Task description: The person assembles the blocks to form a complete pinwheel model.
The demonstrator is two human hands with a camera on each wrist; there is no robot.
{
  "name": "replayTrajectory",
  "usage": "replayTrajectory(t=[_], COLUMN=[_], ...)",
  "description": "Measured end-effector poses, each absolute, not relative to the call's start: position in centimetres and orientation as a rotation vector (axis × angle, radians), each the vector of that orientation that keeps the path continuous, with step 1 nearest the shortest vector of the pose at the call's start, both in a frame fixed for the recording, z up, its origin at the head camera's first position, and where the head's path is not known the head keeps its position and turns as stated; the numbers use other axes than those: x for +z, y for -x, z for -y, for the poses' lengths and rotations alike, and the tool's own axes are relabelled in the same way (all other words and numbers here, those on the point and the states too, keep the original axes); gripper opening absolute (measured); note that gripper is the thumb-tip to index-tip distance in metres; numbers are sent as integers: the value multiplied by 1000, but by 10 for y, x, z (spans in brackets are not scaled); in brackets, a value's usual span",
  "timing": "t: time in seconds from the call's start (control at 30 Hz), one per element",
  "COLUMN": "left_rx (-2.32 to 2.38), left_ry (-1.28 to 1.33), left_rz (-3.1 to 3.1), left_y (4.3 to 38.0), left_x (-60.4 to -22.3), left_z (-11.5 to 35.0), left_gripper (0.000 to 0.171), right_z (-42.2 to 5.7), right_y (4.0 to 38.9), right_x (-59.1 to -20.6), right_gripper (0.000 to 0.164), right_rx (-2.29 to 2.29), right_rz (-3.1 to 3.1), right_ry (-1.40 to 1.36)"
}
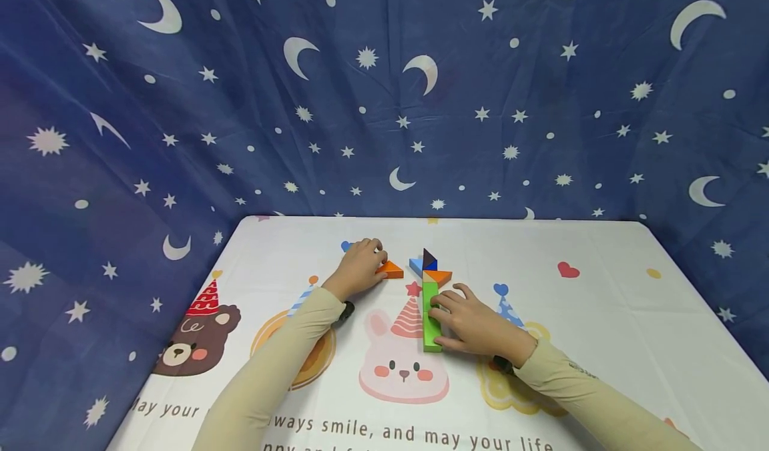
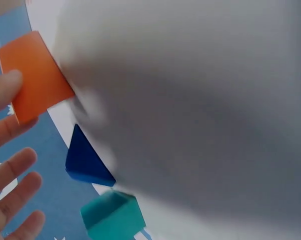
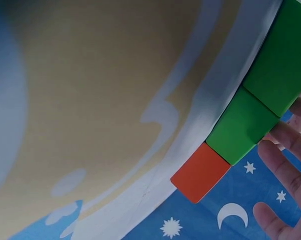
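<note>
My left hand [image 1: 358, 267] pinches an orange triangular block [image 1: 393, 270] between thumb and finger, left of the block arrangement. In the left wrist view, a dark blue triangular block [image 2: 88, 162] and a teal block [image 2: 115, 217] lie beyond its other fingers. The right hand [image 1: 471, 321] rests its fingertips against two green blocks [image 1: 431, 331] joined end to end in a column. At the column's far end sits another orange triangular block [image 1: 438, 277]. Behind that stand light blue [image 1: 415, 266], blue [image 1: 432, 265] and dark [image 1: 428, 256] pieces.
A white tablecloth [image 1: 601, 317] printed with a bear, a rabbit and lettering covers the table. Behind and at the sides hangs a blue curtain [image 1: 372, 104] with moons and stars, meeting the table's far edge.
</note>
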State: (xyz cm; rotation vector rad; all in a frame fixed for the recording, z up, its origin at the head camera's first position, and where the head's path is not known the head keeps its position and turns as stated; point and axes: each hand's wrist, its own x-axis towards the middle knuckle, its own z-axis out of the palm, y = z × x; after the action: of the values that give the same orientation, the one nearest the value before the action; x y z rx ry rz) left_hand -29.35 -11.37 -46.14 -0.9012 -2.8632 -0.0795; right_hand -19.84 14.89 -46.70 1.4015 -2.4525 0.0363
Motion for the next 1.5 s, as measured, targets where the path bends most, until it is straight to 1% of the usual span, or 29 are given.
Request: replayTrajectory(t=[0.13, 0.53, 1.13, 1.23, 1.43, 1.5], left_rx=[-104, -70, -48, -42, -18, -11], left_ry=[932, 885, 856, 845, 832, 830], left_rz=[2825, 2831, 2847, 2867, 2908, 2919], left_y=[292, 291, 293, 294, 296, 297], left_x=[-463, -463, -465, -465, -468, -469], left_z=[108, 85, 75, 73, 70, 69], left_gripper=[24, 24, 26, 28, 42, 44], right_z=[-150, -149, -149, -149, -149, -149], right_y=[199, 199, 199, 199, 199, 199], right_x=[-468, -467, -468, -468, -468, -468], right_gripper=[41, 40, 39, 39, 39, 39], right_rx=[25, 42, 32, 31, 26, 29], right_rz=[2456, 2450, 2458, 2460, 2469, 2468], right_ry=[-1401, -1398, -1393, -1392, -1392, -1393])
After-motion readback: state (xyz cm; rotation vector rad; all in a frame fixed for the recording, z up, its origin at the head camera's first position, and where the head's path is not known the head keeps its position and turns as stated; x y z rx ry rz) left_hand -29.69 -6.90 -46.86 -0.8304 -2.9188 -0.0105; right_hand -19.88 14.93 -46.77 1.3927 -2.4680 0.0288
